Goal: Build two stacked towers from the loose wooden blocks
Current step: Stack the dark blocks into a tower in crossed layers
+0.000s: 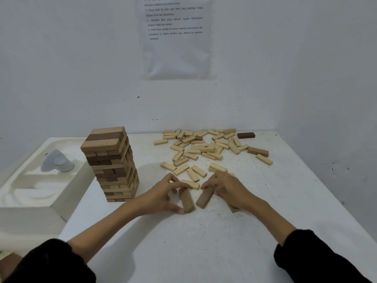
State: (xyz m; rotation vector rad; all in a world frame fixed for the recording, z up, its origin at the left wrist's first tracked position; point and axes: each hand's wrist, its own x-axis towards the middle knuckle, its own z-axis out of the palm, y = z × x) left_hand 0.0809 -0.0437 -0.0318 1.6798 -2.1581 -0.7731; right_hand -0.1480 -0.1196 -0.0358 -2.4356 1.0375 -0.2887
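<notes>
A tall tower point(114, 164) of light and dark wooden blocks stands at the table's left side. Loose pale blocks point(202, 146) lie scattered at the back of the white table point(204, 242), with several more just beyond my fingers. My left hand point(163, 196) grips a tan block point(187, 202) lying on the table, thumb at its near end. To its right, my right hand point(226, 188) holds a second tan block point(205, 198) by its far end. The two blocks lie angled toward each other, apart. Another block peeks out under my right wrist.
A white sink point(30, 180) with a tap point(56, 161) adjoins the table on the left. A dark brown block point(245, 135) and a mid-brown one point(258, 151) lie at the back right. A printed sheet point(176, 37) hangs on the wall.
</notes>
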